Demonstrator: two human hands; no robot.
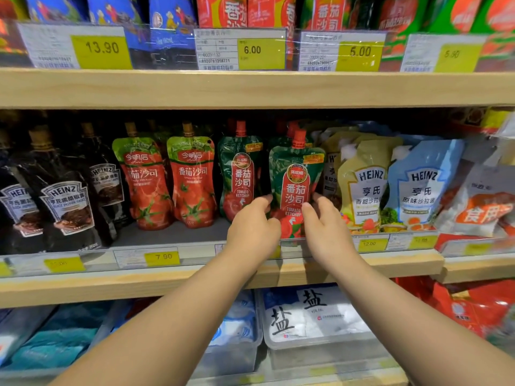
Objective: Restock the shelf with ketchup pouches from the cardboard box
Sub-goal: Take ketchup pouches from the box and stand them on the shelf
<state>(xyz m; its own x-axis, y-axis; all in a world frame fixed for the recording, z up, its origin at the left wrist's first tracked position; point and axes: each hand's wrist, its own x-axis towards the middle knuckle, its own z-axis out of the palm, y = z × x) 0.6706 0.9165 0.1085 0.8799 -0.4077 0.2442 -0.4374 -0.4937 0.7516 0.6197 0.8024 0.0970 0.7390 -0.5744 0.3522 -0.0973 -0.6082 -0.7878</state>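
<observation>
I have both hands up at the middle shelf (195, 285), and the ketchup pouch (296, 179) sits between them; it is the green one with the red cap and the red label panel, upright, at the very front lip of the shelf, its foot just behind the price rail. My right hand (327, 228) pinches it low on the right side; the thumb lies across the front near the words TOMATO KETCHUP, and the fingers curl round the right edge out of my sight. My left hand (252, 229) holds the lower left edge; its fingers are curled against the pouch, and the hand's back hides how far they reach behind it. So the grip is narrow on both sides and closed on the pouch's lower third; the cap and the upper body stand free above the hands.

A matching green pouch (241, 174) stands just to the left and further back; it is apart from the held one. Another red cap (291, 126) shows directly behind the held pouch; I cannot tell whether the two touch. Two red tomato pouches (192, 176) stand left of those, then dark Heinz bottles (67, 196); to the right, close beside my right hand, stand an olive Heinz pouch (362, 185) and a blue Heinz pouch (420, 182). A yellow 7.90 tag (161, 257) sits on the rail; salt tubs (315, 324) lie on the shelf below my forearms.
</observation>
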